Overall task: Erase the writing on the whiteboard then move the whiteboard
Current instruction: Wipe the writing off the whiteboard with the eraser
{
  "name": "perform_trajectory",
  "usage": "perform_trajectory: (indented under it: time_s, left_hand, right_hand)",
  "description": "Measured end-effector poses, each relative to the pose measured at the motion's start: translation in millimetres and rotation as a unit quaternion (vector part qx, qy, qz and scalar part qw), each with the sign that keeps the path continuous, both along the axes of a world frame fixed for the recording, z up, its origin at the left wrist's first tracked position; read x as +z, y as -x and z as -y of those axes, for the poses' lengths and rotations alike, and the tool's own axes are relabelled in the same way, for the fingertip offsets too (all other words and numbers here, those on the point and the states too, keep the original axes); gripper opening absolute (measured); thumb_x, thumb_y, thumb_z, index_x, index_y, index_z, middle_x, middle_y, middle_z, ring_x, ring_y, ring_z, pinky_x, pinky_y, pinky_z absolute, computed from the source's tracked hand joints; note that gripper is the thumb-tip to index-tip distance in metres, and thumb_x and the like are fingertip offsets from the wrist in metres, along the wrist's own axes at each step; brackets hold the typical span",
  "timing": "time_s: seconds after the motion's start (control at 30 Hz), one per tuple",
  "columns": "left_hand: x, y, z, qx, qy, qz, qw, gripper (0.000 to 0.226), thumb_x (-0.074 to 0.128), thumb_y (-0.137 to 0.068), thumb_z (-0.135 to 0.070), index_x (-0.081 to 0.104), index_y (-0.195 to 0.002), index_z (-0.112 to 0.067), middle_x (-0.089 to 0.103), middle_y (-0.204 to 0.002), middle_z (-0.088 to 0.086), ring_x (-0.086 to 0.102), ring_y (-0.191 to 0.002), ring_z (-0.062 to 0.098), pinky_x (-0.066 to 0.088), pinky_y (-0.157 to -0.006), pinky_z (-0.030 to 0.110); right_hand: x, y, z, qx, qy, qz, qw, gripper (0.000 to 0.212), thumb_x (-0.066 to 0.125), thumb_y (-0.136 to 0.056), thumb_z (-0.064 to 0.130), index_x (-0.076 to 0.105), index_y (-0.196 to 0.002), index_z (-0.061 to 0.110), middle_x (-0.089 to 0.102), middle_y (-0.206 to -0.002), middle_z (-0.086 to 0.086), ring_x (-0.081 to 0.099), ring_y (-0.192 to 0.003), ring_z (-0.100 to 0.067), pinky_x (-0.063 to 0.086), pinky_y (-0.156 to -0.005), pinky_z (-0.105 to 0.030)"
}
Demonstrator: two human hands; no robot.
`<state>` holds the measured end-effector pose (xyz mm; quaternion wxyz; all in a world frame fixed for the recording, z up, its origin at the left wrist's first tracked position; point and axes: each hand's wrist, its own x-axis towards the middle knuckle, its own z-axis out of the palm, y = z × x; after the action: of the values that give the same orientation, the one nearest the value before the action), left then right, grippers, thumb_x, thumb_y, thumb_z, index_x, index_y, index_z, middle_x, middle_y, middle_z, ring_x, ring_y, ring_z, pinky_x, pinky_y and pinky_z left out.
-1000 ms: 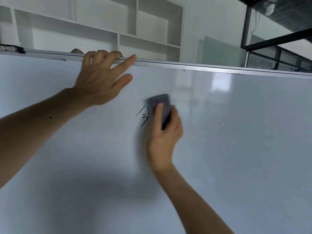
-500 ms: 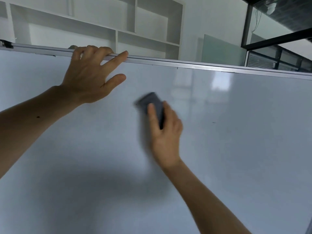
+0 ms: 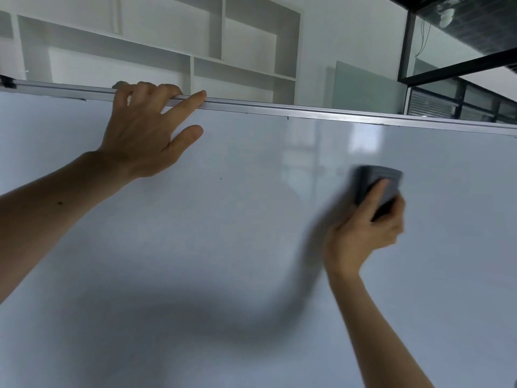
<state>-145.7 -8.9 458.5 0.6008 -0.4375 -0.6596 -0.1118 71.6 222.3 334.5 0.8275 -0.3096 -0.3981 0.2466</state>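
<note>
A large whiteboard [image 3: 251, 275] with a silver metal frame fills most of the view. Its surface shows no writing, only a tiny dark speck [image 3: 220, 178] near the middle. My left hand [image 3: 145, 130] grips the top frame, fingers hooked over the edge and thumb on the board face. My right hand [image 3: 363, 233] holds a dark grey eraser [image 3: 376, 186] pressed flat on the board at the right, blurred by motion.
Behind the board stand white wall shelves [image 3: 212, 51]. A pale green panel [image 3: 366, 88] leans on the back wall. A black-framed glass partition [image 3: 458, 68] is at the upper right.
The black marks beside the eraser a second ago are wiped away. My right hand has swept the eraser far to the right. My left hand stays on the top frame.
</note>
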Motion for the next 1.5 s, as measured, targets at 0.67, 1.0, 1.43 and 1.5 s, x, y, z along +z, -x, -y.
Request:
perform_trajectory:
  time_s: [0.67, 1.0, 1.43, 1.5]
  left_hand:
    - [-61, -29, -5, 0.014, 0.041, 0.077, 0.996, 0.083, 0.006, -0.095, -0.072, 0.017, -0.160, -0.020, 0.010, -0.167, 0.017, 0.005, -0.154, 0.038, 0.004, -0.122, 0.065]
    - [-231, -84, -42, 0.005, 0.033, 0.120, 0.992, 0.079, 0.026, -0.096, -0.061, 0.033, -0.154, -0.007, 0.027, -0.158, 0.031, 0.020, -0.148, 0.048, 0.009, -0.120, 0.066]
    - [-385, -104, -59, 0.014, 0.106, 0.198, 0.974, 0.077, 0.031, -0.095, -0.061, 0.036, -0.151, -0.008, 0.033, -0.155, 0.032, 0.022, -0.146, 0.048, 0.010, -0.119, 0.067]
    - [-404, -108, -56, 0.014, 0.117, 0.204, 0.972, 0.075, 0.031, -0.096, -0.061, 0.033, -0.151, -0.010, 0.034, -0.155, 0.030, 0.022, -0.146, 0.046, 0.010, -0.119, 0.067]
  right_hand:
    - [-207, 112, 118, 0.041, -0.540, 0.507, 0.670, 0.035, 0.050, -0.101, 0.010, 0.061, -0.133, 0.020, 0.061, -0.133, -0.019, 0.063, -0.113, -0.031, 0.051, -0.090, -0.042]
    - [-392, 12, 41, 0.134, -0.494, 0.622, 0.593, 0.037, 0.045, -0.095, 0.004, 0.057, -0.130, 0.013, 0.064, -0.127, -0.019, 0.064, -0.110, -0.032, 0.050, -0.099, -0.043]
    - [-562, -20, 30, 0.310, -0.353, 0.792, 0.390, 0.073, 0.090, -0.055, 0.002, 0.064, -0.124, 0.005, 0.065, -0.114, -0.026, 0.068, -0.097, -0.040, 0.060, -0.083, -0.047]
    - [-575, -15, 31, 0.321, -0.338, 0.802, 0.373, 0.074, 0.090, -0.055, 0.001, 0.064, -0.124, 0.005, 0.064, -0.116, -0.027, 0.068, -0.099, -0.041, 0.061, -0.080, -0.048]
